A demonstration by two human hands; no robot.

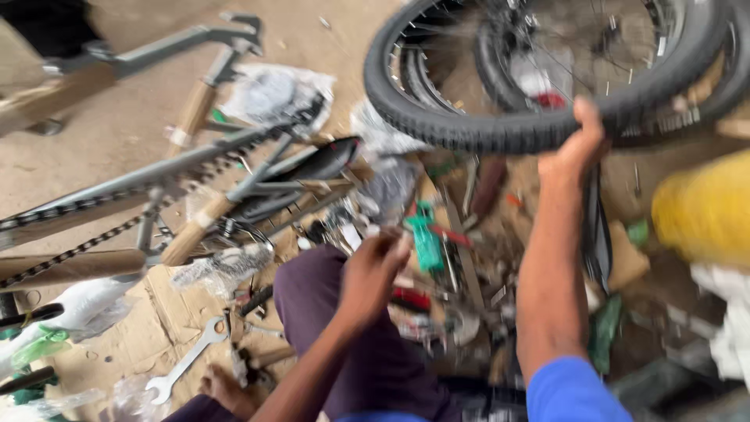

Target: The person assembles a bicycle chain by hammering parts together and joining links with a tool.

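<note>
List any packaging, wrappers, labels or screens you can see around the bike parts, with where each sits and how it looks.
Plastic bag: upper middle, clear and crumpled, round grey part inside.
Plastic wrap: left of the knee, clear, bunched around a part.
Cardboard sheet: floor at lower left, flat, brown, under a spanner.
Paper wrap: brown, around a tube of the grey bike frame.
No screens, signs or readable labels show.

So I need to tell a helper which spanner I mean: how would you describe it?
Start at the grey bicycle frame on the left, then drop to the cardboard below. The spanner lies flat there by a bare foot: the only long silver open-ended tool.
</note>
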